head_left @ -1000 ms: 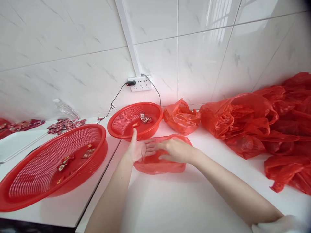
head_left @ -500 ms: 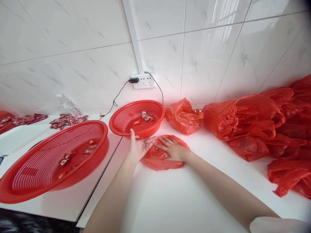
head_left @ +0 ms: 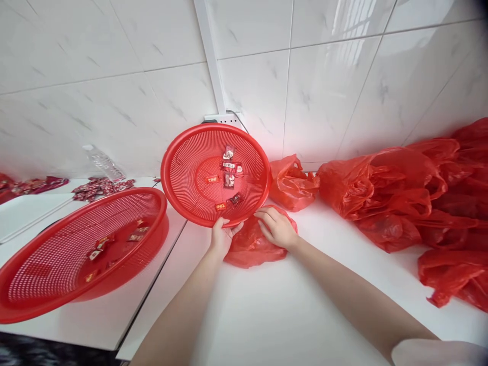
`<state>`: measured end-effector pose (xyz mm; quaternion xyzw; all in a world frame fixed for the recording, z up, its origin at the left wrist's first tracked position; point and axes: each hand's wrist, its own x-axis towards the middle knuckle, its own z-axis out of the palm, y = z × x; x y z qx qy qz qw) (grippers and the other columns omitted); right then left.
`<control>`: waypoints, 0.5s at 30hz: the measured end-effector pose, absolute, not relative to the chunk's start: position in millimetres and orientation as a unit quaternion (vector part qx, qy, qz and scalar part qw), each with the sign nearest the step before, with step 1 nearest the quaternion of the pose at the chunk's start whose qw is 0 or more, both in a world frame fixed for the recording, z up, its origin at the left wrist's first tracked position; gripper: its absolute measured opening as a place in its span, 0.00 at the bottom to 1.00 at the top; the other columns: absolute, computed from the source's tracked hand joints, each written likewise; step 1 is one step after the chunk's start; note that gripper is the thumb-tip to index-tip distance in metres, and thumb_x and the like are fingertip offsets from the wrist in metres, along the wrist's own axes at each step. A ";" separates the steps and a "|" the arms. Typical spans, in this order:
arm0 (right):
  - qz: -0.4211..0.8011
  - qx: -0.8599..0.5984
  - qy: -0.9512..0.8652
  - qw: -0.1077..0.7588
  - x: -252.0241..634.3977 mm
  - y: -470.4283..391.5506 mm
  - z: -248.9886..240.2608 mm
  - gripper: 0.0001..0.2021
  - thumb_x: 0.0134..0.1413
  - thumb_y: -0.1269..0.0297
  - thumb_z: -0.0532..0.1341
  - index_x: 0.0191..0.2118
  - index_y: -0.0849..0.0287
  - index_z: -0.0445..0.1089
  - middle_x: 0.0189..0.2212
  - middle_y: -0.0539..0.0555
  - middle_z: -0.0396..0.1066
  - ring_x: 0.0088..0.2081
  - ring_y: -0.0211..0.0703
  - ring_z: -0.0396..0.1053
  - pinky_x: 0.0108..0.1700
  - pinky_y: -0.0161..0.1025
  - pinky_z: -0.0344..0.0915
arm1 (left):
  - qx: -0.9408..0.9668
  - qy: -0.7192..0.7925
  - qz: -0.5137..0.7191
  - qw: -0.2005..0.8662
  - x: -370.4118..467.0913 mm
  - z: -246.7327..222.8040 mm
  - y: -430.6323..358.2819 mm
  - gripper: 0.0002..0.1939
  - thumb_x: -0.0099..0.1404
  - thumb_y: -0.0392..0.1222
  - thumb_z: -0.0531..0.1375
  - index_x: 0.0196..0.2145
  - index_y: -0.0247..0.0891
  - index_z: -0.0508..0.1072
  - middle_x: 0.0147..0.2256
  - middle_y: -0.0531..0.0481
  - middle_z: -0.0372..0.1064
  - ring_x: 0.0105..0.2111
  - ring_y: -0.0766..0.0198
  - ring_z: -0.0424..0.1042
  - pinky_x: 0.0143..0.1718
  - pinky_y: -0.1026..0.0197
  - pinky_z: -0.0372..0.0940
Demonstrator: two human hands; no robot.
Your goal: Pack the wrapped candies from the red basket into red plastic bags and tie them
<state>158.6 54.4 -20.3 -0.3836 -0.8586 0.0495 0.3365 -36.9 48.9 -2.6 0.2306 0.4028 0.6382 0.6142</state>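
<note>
In the head view, the left hand point(head_left: 223, 236) pinches the near rim of the small basket point(head_left: 183, 173), thumb on the rim and fingers beneath. This basket is tilted, its open mouth turned toward the near side, and a few packets point(head_left: 229, 166) lie scattered inside. The right hand point(head_left: 277, 229), fingers loosely bent and close together, is over the right part of the flat bag point(head_left: 251, 249); whether it pinches the plastic cannot be told. That bag lies on the table point(head_left: 259, 315), near side of the small basket, whose rim overlaps its far edge in view.

Just right of the small basket is a crumpled bag point(head_left: 293, 185), and farther right a heap of red bags point(head_left: 385, 183). On the left stands the big basket point(head_left: 49, 249), with several packets on its bottom. Beyond it, at the far left, are a packet pile point(head_left: 99, 190), a clear bottle point(head_left: 103, 161) leaning there and a white tray point(head_left: 30, 216). A socket strip point(head_left: 231, 119) shows on the wall point(head_left: 247, 84) behind the small basket.
</note>
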 end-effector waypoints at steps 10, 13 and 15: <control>0.026 -0.370 -0.846 0.384 150.4 52.9 -23.5 0.19 0.65 0.63 0.47 0.58 0.60 0.61 0.64 0.62 0.55 0.66 0.46 0.51 0.64 0.50 0.55 | 0.292 0.404 0.605 0.621 -38.2 -15.0 46.6 0.12 0.47 0.36 0.58 0.30 0.29 0.75 0.33 0.41 0.77 0.40 0.47 0.75 0.40 0.47 0.72; -0.016 -0.392 -0.846 0.360 146.4 53.1 -19.9 0.31 0.62 0.53 0.52 0.65 0.65 0.50 0.68 0.66 0.45 0.69 0.54 0.39 0.67 0.60 0.37 | 0.320 0.411 0.613 0.594 -34.3 -15.2 42.6 0.12 0.44 0.35 0.60 0.30 0.31 0.75 0.32 0.43 0.77 0.40 0.45 0.76 0.40 0.46 0.72; -0.025 -0.418 -0.845 0.333 144.6 52.2 -18.3 0.38 0.61 0.49 0.52 0.68 0.66 0.43 0.69 0.66 0.41 0.69 0.55 0.37 0.67 0.61 0.30 | 0.344 0.414 0.609 0.582 -31.3 -14.7 40.0 0.13 0.44 0.34 0.61 0.31 0.33 0.75 0.32 0.45 0.77 0.41 0.45 0.76 0.39 0.47 0.72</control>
